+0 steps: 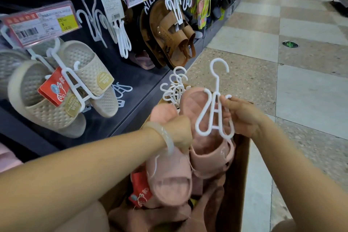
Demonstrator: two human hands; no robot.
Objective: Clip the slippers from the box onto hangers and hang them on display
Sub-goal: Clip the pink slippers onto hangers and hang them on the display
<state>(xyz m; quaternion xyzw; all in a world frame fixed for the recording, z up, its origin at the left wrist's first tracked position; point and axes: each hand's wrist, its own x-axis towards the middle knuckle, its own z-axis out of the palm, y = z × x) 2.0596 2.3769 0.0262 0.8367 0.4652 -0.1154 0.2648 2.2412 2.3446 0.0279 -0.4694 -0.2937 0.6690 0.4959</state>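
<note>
The left hand point(176, 130) gripped a pair of pink slippers point(186, 149) above the cardboard box point(237, 175). The right hand point(243, 117) pinched a white hanger point(212, 111) in its fingers, against the slippers.

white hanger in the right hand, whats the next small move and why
Probably bring the white hanger down so its lower loops slide into the pink slippers. The right hand pinches the hanger by its side, in front of the pair, and the left hand grips the slippers above the cardboard box. The hanger looks not yet clipped on, so hanging comes later.
</note>
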